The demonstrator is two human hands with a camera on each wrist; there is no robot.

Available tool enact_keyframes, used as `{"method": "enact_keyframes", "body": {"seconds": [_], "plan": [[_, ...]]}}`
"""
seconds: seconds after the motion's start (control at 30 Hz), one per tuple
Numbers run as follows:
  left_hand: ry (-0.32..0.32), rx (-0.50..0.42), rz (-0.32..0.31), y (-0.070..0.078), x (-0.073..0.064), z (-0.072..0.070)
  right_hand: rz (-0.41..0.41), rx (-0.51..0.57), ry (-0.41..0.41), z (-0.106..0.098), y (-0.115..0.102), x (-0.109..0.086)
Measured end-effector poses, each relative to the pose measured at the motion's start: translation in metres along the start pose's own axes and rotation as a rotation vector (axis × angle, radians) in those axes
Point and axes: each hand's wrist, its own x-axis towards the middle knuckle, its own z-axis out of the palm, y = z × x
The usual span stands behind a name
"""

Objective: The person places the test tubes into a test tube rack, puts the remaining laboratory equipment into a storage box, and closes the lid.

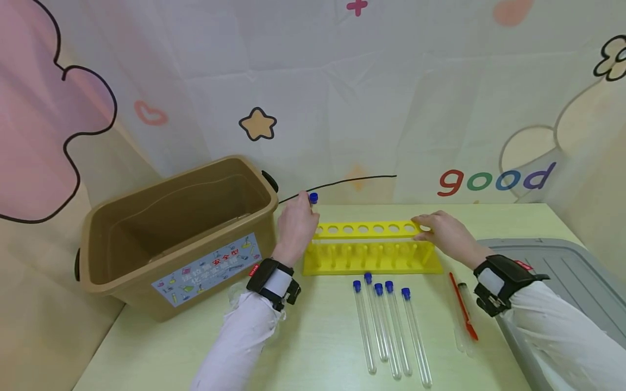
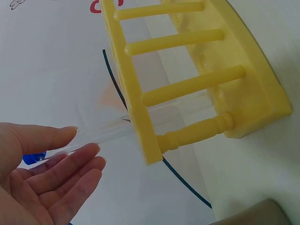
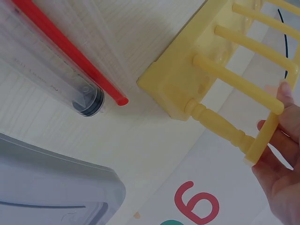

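Bin [image 1: 266, 239] at nine o'clock, just beside the yellow rack [image 1: 371, 267]. Right hand [image 1: 447, 236], at three, pinches the rack's top rail [image 1: 371, 235], presumably to steady it; left hand [image 1: 297, 222], at ten, lightly pinches a capped tube [image 2: 112, 130] set through that rail near its end. Five loose tubes [image 1: 386, 328] at six, caps [image 1: 389, 284] rackward, apparently for easy grasping.

Both wrist views cut off the yellow rack [image 2: 192, 85], and the print [image 3: 36, 73] on the syringe [image 3: 56, 77] is blurred.

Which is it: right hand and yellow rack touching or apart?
Touching: the right wrist view shows the right hand gripping the yellow rack at its top.
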Motion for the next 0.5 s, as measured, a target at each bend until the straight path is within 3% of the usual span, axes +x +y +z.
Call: {"method": "enact_keyframes", "body": {"seconds": [0.5], "plan": [[-0.025, 0.029, -0.019, -0.0024, -0.0005, 0.008, 0.011, -0.002, -0.007, 0.0002, 0.0008, 0.0002]]}}
